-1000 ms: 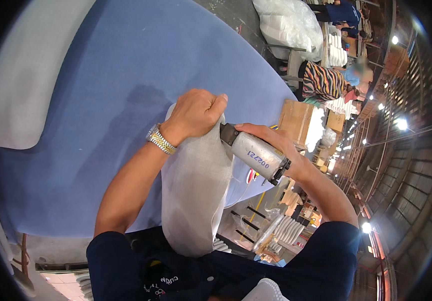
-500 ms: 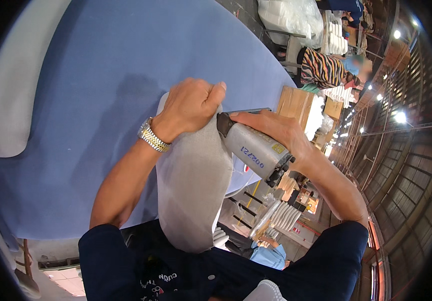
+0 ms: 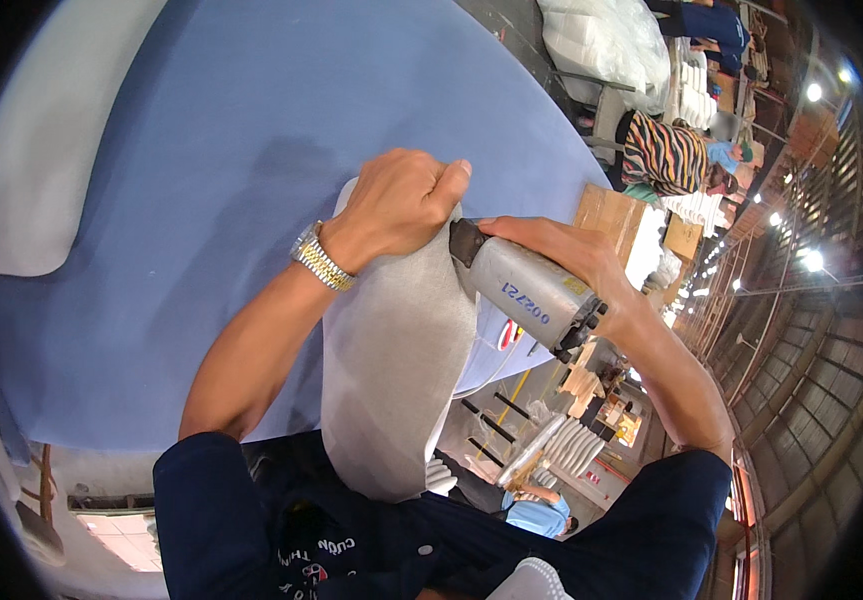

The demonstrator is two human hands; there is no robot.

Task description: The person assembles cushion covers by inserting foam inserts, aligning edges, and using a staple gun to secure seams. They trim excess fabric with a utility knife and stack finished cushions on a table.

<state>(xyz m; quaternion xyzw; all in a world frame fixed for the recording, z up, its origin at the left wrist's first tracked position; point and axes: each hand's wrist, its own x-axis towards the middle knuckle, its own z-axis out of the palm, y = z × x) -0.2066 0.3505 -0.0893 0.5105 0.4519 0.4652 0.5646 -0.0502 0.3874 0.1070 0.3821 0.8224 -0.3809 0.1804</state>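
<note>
A long, curved piece covered in light grey fabric [image 3: 396, 360] stands between my arms, its lower end against my shirt. My left hand [image 3: 406, 205] is closed over its upper edge, gripping the grey fabric with the thumb stuck out. In my right hand [image 3: 586, 255] is a silver pneumatic staple gun [image 3: 531, 290]. Its dark nose meets the edge of the piece just beside my left hand. The trigger and the fingertips beneath the gun are hidden. A metal watch [image 3: 319, 257] circles my left wrist.
The blue-covered table [image 3: 221, 100] spreads ahead and left, bearing another grey padded piece [image 3: 51, 160] at far left. A red-handled item [image 3: 508, 335] lies by the table's near right edge. Cardboard boxes [image 3: 608, 212], a plastic-wrapped bundle [image 3: 606, 45] and several people are farther right.
Both hands, the staple gun and the grey piece sit slightly farther right in view, as does the background. My grip on each thing stays the same.
</note>
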